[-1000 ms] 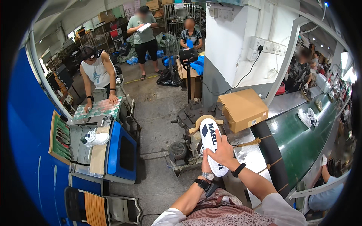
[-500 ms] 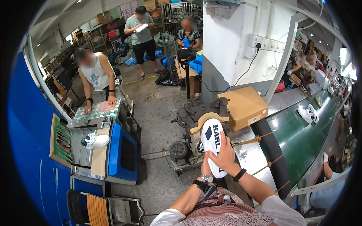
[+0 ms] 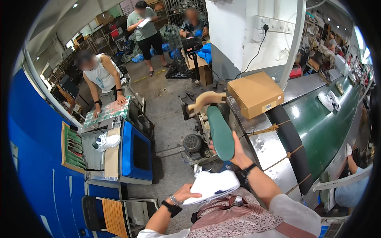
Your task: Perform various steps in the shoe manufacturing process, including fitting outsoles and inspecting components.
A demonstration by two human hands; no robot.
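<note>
In my right hand [image 3: 239, 154] is a green insole [image 3: 221, 133], gripped near its wide lower end and held up in front of the machine. My left hand [image 3: 184, 193] holds a white shoe [image 3: 214, 185] low before my body, thumb on its upper, toe pointing right. The shoe's dark-marked side shows along its lower edge. Shoe and insole are apart. Just beyond the insole's far end is a tan curved piece [image 3: 206, 102] on the machine, whose body is partly hidden.
A cardboard box [image 3: 256, 95] sits right of the machine. Further right, a green conveyor [image 3: 309, 123] carries white shoes [image 3: 329, 101]. At left stands a blue machine [image 3: 136, 150] with another white shoe [image 3: 107, 141] and a rack of green pieces [image 3: 73, 146]. A co-worker [image 3: 101, 75] leans there.
Both hands were together at a printed white insole surface. Now they are apart: the left lower with the white shoe, the right holding an insole with green facing me. The view has shifted slightly.
</note>
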